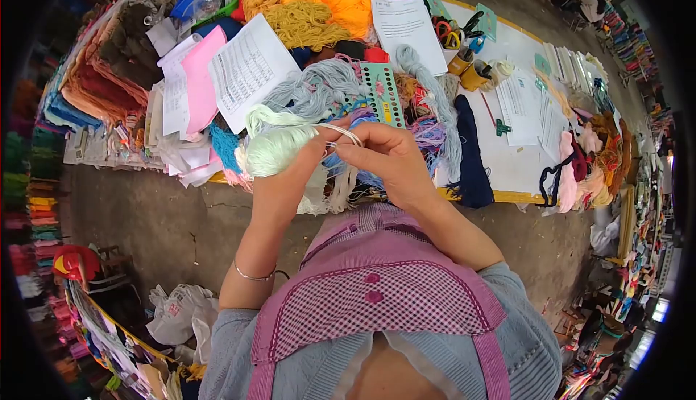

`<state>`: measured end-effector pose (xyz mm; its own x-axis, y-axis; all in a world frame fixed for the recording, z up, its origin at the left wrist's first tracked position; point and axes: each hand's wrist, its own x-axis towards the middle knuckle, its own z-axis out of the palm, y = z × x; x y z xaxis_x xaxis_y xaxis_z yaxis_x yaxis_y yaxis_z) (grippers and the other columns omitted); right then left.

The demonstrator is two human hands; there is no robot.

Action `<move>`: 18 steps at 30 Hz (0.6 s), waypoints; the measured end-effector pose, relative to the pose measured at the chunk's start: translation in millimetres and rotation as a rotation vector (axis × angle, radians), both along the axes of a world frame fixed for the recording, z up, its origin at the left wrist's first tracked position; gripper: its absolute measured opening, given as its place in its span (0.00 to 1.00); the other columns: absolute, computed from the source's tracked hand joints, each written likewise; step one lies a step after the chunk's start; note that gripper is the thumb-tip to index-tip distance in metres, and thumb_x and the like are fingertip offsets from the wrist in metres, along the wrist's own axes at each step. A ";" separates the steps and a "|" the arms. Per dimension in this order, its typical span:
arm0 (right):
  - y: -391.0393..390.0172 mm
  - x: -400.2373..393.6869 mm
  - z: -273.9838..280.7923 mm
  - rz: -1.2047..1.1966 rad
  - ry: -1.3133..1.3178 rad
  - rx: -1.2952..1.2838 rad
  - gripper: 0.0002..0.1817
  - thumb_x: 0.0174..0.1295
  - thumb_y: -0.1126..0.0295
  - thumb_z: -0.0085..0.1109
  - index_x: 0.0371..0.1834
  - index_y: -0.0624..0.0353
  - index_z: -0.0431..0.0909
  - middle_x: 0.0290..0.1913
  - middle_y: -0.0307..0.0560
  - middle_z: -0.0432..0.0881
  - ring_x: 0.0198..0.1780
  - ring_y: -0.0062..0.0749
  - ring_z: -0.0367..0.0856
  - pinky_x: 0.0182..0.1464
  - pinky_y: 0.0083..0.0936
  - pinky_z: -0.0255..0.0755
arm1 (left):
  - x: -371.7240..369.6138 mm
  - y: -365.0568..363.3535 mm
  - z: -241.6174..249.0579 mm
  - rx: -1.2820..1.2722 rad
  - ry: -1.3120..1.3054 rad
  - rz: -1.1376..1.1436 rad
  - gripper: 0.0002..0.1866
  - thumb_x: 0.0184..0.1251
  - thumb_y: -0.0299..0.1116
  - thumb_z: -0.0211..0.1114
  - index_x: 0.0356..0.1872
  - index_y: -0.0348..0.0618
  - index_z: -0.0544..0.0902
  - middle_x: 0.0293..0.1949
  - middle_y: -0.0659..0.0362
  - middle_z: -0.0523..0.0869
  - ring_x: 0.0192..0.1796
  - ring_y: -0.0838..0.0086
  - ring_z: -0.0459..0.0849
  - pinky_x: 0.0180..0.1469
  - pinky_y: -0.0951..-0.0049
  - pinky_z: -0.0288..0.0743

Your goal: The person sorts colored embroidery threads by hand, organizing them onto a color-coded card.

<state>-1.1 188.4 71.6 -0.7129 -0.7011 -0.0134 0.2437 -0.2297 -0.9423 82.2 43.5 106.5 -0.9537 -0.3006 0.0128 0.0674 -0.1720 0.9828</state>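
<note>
A glossy pale green skein of thread point(275, 152) is held in my left hand point(310, 159), its bulk hanging out to the left of the fingers. My right hand point(388, 152) is closed in a pinch close beside the left one, on a loop of pale strands point(352, 135) between the two hands. The fingertips partly hide where the strands meet the skein. Just beyond my hands lie grey-blue yarn point(319, 84), a green card with holes point(382, 95) and purple variegated yarn point(429, 135) on the table.
Orange and mustard yarn point(312, 8) is heaped at the back. Printed sheets point(250, 70) and a pink sheet point(203, 81) lie left, near stacked brown yarn point(109, 73). Right are navy yarn point(473, 157), pots with scissors point(475, 75) and papers point(522, 110). A white plastic bag point(177, 313) sits on the floor.
</note>
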 end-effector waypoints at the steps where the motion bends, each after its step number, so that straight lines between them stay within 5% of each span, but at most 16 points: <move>1: 0.5 -0.4 -0.6 0.007 -0.028 -0.006 0.08 0.60 0.68 0.64 0.37 0.61 0.84 0.31 0.30 0.79 0.32 0.11 0.68 0.36 0.14 0.62 | 0.1 -0.7 -1.3 -0.006 0.024 -0.005 0.13 0.70 0.29 0.55 0.47 0.31 0.83 0.49 0.51 0.85 0.52 0.70 0.82 0.56 0.72 0.74; 6: -1.1 -3.2 1.0 0.015 -0.193 -0.124 0.07 0.60 0.71 0.64 0.38 0.61 0.83 0.35 0.34 0.82 0.34 0.14 0.73 0.42 0.16 0.66 | 0.8 -2.1 -5.9 0.001 0.025 0.042 0.13 0.70 0.28 0.54 0.45 0.31 0.84 0.45 0.54 0.85 0.52 0.70 0.82 0.57 0.71 0.74; 9: -2.3 -5.5 -0.5 -0.045 -0.303 -0.225 0.08 0.61 0.71 0.61 0.40 0.63 0.82 0.38 0.38 0.83 0.38 0.18 0.76 0.48 0.20 0.68 | 1.7 -7.8 -10.7 -0.065 0.024 -0.014 0.17 0.74 0.34 0.51 0.52 0.31 0.81 0.51 0.52 0.83 0.57 0.68 0.79 0.59 0.68 0.74; 11: -1.0 -16.6 -4.0 0.129 -0.469 -0.341 0.11 0.63 0.70 0.57 0.43 0.65 0.81 0.40 0.40 0.83 0.42 0.21 0.78 0.52 0.22 0.67 | -0.6 -2.3 -1.7 0.314 -0.006 -0.021 0.25 0.78 0.45 0.43 0.60 0.33 0.75 0.60 0.51 0.77 0.63 0.67 0.73 0.60 0.65 0.72; 13: -5.9 -11.8 2.6 0.162 -0.355 -0.184 0.14 0.65 0.65 0.57 0.44 0.67 0.80 0.41 0.41 0.83 0.44 0.21 0.79 0.50 0.21 0.70 | -1.3 -0.9 -8.3 0.367 0.070 -0.114 0.33 0.78 0.53 0.36 0.65 0.33 0.69 0.65 0.50 0.72 0.66 0.67 0.70 0.61 0.64 0.72; 15: -10.5 -4.7 7.2 0.164 -0.284 -0.039 0.12 0.63 0.66 0.61 0.41 0.65 0.81 0.41 0.38 0.83 0.41 0.17 0.78 0.45 0.20 0.72 | 0.9 1.4 -10.2 0.126 0.079 -0.162 0.37 0.77 0.58 0.32 0.65 0.33 0.68 0.65 0.50 0.71 0.65 0.68 0.71 0.61 0.65 0.71; 16: -8.8 -4.1 5.0 0.161 -0.287 -0.039 0.12 0.63 0.66 0.61 0.41 0.65 0.81 0.41 0.38 0.83 0.41 0.17 0.78 0.45 0.20 0.72 | 1.5 1.0 -10.2 0.126 0.076 -0.165 0.37 0.77 0.58 0.32 0.65 0.33 0.68 0.65 0.50 0.71 0.65 0.68 0.71 0.61 0.65 0.71; 18: -5.2 -4.4 3.3 0.142 -0.209 -0.026 0.08 0.61 0.71 0.64 0.41 0.62 0.83 0.42 0.39 0.84 0.44 0.18 0.78 0.50 0.21 0.71 | 3.6 -3.2 -8.3 -0.084 0.050 -0.068 0.24 0.73 0.43 0.49 0.58 0.32 0.76 0.56 0.52 0.79 0.57 0.71 0.77 0.58 0.69 0.73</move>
<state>-5.5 183.2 74.9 -0.5908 -0.7962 -0.1307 0.4640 -0.2027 -0.8624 85.7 40.3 98.2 -0.9693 -0.2314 0.0832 0.1077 -0.0953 0.9896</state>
